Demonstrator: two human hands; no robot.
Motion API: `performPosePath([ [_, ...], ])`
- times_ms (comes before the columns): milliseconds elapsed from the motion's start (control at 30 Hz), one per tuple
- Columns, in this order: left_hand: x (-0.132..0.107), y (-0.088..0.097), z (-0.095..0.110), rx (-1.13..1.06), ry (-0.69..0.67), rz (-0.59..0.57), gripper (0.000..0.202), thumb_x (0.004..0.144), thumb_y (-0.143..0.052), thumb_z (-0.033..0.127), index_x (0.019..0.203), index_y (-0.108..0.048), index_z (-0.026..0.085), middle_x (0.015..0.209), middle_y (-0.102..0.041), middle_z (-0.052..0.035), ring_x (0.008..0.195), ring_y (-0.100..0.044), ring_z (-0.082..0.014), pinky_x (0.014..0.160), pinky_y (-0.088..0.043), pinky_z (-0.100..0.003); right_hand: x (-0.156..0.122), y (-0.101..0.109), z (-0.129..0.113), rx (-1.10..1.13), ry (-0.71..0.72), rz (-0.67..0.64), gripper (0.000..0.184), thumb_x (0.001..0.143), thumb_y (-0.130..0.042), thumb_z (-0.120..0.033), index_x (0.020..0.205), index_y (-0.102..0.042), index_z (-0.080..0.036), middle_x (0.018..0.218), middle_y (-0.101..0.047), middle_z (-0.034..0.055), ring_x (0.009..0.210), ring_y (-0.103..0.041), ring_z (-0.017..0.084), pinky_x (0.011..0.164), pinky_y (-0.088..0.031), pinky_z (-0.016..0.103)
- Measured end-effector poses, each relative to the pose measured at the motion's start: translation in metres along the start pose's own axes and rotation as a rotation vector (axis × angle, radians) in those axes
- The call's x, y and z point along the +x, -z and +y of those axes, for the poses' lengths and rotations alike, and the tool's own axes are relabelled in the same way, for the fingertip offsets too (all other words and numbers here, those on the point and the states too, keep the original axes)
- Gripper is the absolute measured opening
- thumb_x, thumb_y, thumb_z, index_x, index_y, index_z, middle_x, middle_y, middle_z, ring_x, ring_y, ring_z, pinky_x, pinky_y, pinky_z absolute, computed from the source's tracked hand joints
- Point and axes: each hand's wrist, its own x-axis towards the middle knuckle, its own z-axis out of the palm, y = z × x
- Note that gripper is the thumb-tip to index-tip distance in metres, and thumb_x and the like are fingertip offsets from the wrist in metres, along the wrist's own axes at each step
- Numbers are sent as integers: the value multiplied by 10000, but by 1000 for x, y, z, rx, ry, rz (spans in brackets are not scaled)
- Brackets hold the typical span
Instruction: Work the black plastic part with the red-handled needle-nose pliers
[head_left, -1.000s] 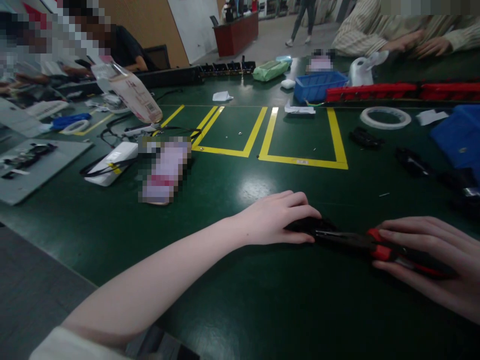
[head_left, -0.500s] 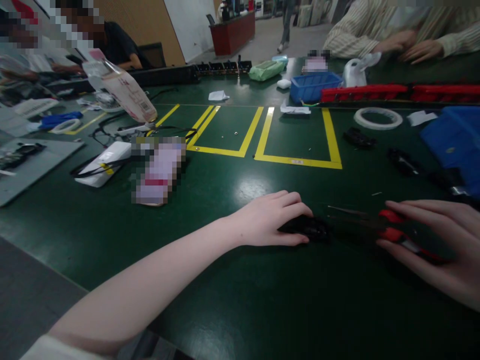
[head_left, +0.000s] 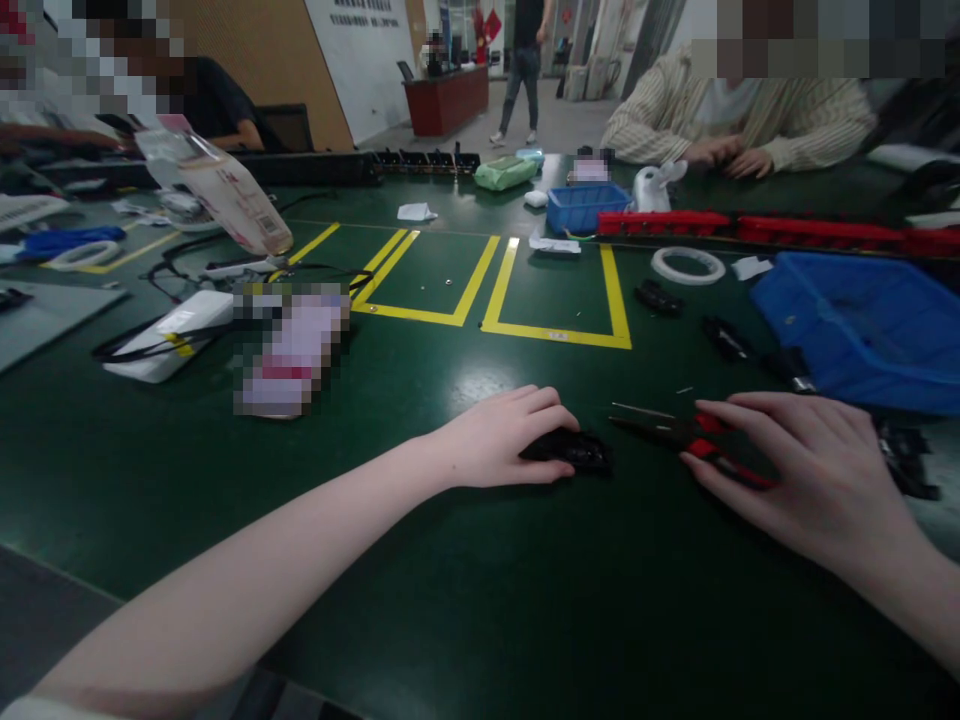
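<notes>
My left hand (head_left: pixel 517 440) rests on the dark green tabletop (head_left: pixel 480 580), its fingers and thumb closed round a small black plastic-looking part (head_left: pixel 589 453). Much of that part is hidden under the fingers. To its right, my right hand (head_left: pixel 802 470) grips red-handled long-nose pliers (head_left: pixel 705 440). Their thin jaws are spread apart and point left, close to the black part's right end but not visibly touching it. A thin pale sliver (head_left: pixel 684 390) lies on the table just above the pliers.
Similar black parts (head_left: pixel 727 340) lie beyond my right hand, beside a large blue bin (head_left: pixel 862 330). A tape roll (head_left: pixel 688 265), yellow tape outlines (head_left: pixel 555 335), a phone (head_left: pixel 292 350), a white box (head_left: pixel 169 340) and a tilted bottle (head_left: pixel 232 195) are farther off. A person in stripes (head_left: pixel 735 120) sits opposite.
The view has swung to the right, showing more of the blue bin and my right forearm. Both hands keep their grips, with little visible movement relative to the table.
</notes>
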Motion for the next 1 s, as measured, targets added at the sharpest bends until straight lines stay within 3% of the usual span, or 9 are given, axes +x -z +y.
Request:
performPosePath([
  [267, -1, 0, 3, 1, 32, -16, 326, 882, -606, 346, 1137, -556, 149, 1035, -569, -56, 912, -542, -187, 750, -437, -287, 0, 10, -6, -158, -117, -15, 372, 863, -551, -432, 1063, -572, -119, 927, -581, 114, 809, -563, 255, 640, -413, 362],
  [467, -2, 0, 4, -4, 41, -13, 317, 884, -600, 348, 1142, -555, 170, 1038, -567, -45, 920, -541, -187, 741, -435, -283, 8, 16, -17, -277, 21, -32, 350, 863, -539, -196, 1173, -570, -36, 973, -580, 158, 804, -555, 243, 618, -446, 346],
  [600, -3, 0, 5, 10, 40, -7, 308, 888, -594, 348, 1141, -555, 177, 1045, -566, -43, 926, -545, -185, 744, -437, -281, 3, 13, -22, -115, -15, -72, 375, 872, -470, -113, 1232, -543, -39, 1025, -585, 156, 848, -584, 218, 682, -520, 328],
  [767, -3, 1, 6, 39, 35, -4, 313, 888, -591, 348, 1144, -552, 172, 1028, -567, -47, 919, -548, -190, 756, -439, -289, -1, 8, -23, 203, -208, -185, 350, 908, -473, -248, 1234, -548, -146, 1096, -613, 97, 827, -627, 165, 665, -555, 284],
  [900, -2, 0, 6, 50, 33, 1, 318, 885, -594, 345, 1145, -553, 166, 1025, -567, -53, 922, -549, -196, 758, -443, -292, 1, 6, -16, 232, -209, -147, 326, 892, -517, -346, 1171, -598, -197, 1031, -628, 94, 917, -600, 216, 765, -532, 374],
  [1000, -2, -1, 5, 55, 28, 4, 323, 884, -594, 346, 1148, -553, 165, 1027, -568, -54, 920, -550, -196, 754, -441, -289, 1, 1, -10, 230, -199, -115, 441, 852, -563, -442, 1210, -578, -184, 1114, -596, 128, 1023, -559, 260, 841, -497, 428],
])
